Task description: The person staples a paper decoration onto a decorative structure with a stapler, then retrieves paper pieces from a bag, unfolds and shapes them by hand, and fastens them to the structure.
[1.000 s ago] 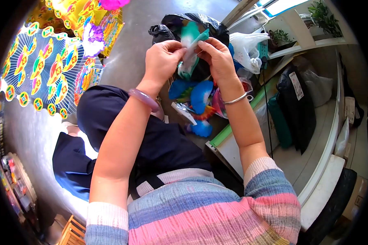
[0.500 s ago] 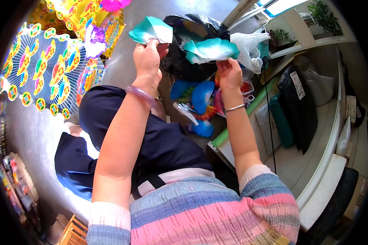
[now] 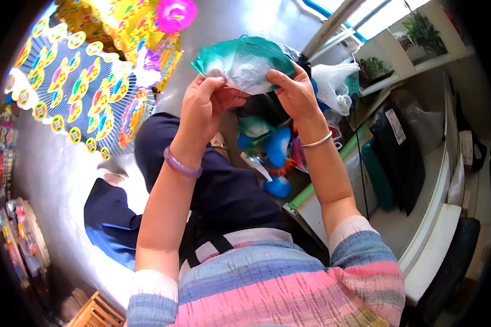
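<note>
The single head view looks from the wearer's head, forward and steeply down past the striped sweater (image 3: pixel 267 278), which lies nearest, at the bottom centre. Relative to that sweater, the raised hands come farther out, above it; the floor (image 3: pixel 54 174) stretches to picture left, the white-framed rack (image 3: pixel 409 71) stands at upper right. Coverage: wide, edges curved and dark.

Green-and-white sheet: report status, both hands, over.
Left hand and right hand pinching green-and-white sheet at near edge. Spread open, partly blocking view of black bag. No obstruction visible between hands.
</note>
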A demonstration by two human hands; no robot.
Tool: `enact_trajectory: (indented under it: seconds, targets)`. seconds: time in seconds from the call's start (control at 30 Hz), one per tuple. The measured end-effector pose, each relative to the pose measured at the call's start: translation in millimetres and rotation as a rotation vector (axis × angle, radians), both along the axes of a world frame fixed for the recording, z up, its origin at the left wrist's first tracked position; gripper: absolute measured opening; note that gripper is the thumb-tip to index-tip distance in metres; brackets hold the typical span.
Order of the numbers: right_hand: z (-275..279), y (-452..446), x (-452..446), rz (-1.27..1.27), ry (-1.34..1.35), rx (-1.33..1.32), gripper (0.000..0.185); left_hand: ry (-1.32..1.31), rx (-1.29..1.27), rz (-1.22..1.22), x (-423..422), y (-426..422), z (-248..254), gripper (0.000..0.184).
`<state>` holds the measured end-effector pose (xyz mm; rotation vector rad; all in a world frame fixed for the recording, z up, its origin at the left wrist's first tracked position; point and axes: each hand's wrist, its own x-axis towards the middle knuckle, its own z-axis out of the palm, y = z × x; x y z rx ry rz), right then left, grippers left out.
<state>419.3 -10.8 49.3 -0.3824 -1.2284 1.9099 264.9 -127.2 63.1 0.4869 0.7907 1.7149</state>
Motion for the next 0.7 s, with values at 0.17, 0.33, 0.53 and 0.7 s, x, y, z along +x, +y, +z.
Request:
enact_trajectory:
  seconds: [0.17,0.33,0.53,0.7]
  targets:
    - [32,-23,-48,-0.058,-0.199,0.171,0.025,0.314,0.043,0.096,-30,-40,14,0.016]
    - [62,-50,-92,-0.074,-0.255,0.233,0.018,0.432,0.128,0.203,-53,-71,26,0.012]
    - [79,-78,-129,-0.065,-0.347,0.462,0.015,0.314,0.073,0.317,-77,-104,25,0.006]
    - [72,-88,-147,0.028,-0.461,0.603,0.017,0.421,0.079,0.507,-89,-122,1,0.01]
